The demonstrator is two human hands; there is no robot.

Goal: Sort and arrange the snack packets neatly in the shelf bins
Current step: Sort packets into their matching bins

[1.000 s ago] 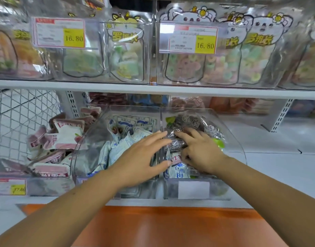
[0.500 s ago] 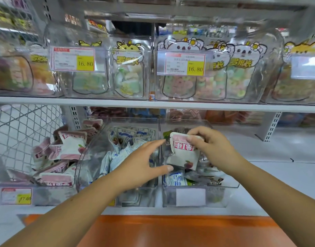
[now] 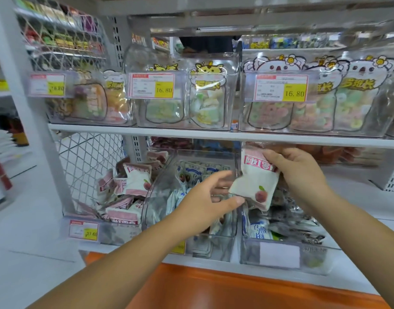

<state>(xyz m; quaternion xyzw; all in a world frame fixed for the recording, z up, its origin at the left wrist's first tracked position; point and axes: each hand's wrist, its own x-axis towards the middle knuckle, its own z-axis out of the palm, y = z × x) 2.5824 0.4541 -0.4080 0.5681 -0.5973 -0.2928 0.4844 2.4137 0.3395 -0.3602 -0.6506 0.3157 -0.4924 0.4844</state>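
Packet, pink and white with a red fruit printed low on it, hangs in the air a little toward 4 o'clock from the middle of the view. It is just under the upper shelf and above where the middle bin meets the right bin.

The right hand has it from 3 o'clock, grip clamped on the top edge by the red lettering. The left hand enters from 7 o'clock, grip apart, fingers spread and blurred. Its thumb sits at the packet's lower corner, and I can't tell if it presses there.

At 8 o'clock of the packet, the middle bin holds blue packets. At 5 o'clock, the right bin holds dark packets and a blue-and-white one near its front. At 9 o'clock, the left bin is heaped with pink packets of the same print, and a price tag is on its front.

At 12 o'clock, the upper shelf carries clear bins of bagged sweets, with tags reading 16.80. Wire mesh stands behind the left bin. An orange ledge runs along 6 o'clock.
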